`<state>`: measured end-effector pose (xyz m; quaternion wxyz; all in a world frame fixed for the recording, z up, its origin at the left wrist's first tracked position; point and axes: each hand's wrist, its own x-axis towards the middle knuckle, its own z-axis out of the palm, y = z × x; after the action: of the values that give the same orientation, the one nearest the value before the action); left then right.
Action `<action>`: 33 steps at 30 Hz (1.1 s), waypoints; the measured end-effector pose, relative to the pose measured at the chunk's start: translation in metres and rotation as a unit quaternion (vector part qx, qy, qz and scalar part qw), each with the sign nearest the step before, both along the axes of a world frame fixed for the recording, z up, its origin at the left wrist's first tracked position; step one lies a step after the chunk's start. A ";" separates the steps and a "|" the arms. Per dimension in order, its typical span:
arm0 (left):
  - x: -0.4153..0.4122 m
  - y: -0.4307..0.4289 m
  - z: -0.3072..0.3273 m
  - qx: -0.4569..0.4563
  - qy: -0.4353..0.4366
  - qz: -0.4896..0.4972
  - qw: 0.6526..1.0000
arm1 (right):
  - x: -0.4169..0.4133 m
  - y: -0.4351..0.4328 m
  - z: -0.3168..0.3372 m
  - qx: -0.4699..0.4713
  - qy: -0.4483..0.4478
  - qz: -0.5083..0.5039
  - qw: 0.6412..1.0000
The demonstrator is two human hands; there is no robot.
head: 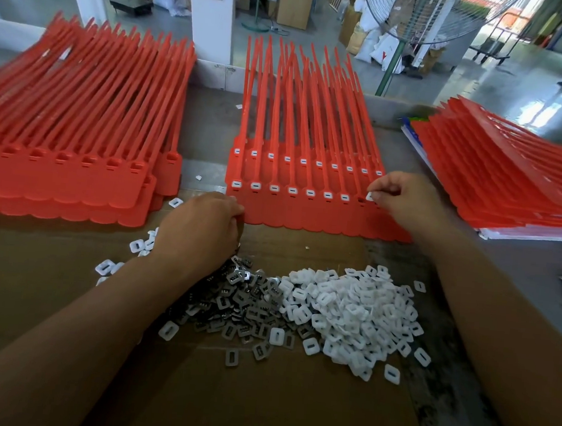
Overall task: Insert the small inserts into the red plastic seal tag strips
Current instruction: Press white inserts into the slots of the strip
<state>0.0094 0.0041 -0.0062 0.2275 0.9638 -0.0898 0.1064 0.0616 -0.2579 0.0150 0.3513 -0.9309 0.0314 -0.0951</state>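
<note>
A red seal tag strip (306, 211) lies in the middle of the table, its near row of sockets filled with white inserts except at the right end. My right hand (405, 202) pinches one white insert (370, 196) just beside the empty socket there. My left hand (201, 230) rests curled at the strip's near left corner, above the pile of grey metal inserts (242, 307); what its fingers hold is hidden. A heap of white inserts (356, 313) lies to the right of the grey ones on cardboard.
A stack of red strips with empty sockets (69, 149) lies at the left, another red stack (511, 177) on papers at the right. Loose white inserts (107, 266) are scattered by my left forearm. Beyond the table's far edge stand a white pillar (214, 16) and a fan (433, 16).
</note>
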 end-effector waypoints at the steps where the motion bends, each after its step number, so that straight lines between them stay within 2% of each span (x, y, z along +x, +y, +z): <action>1: 0.000 0.000 0.000 0.001 0.000 0.000 1.000 | 0.003 0.001 -0.001 0.001 0.001 0.004 1.000; 15: 0.001 -0.001 0.000 -0.004 -0.002 0.001 1.000 | 0.017 0.001 -0.008 -0.063 0.059 0.020 0.996; 23: 0.000 -0.002 0.000 0.001 -0.002 -0.003 1.000 | 0.013 0.003 -0.011 0.012 0.031 -0.006 0.999; 33: 0.001 -0.002 0.000 0.002 -0.002 -0.001 1.000 | 0.025 0.002 -0.002 0.043 0.094 -0.053 0.993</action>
<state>0.0107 0.0017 -0.0067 0.2257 0.9639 -0.0910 0.1082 0.0866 -0.2560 0.0125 0.3807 -0.9169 0.1178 -0.0242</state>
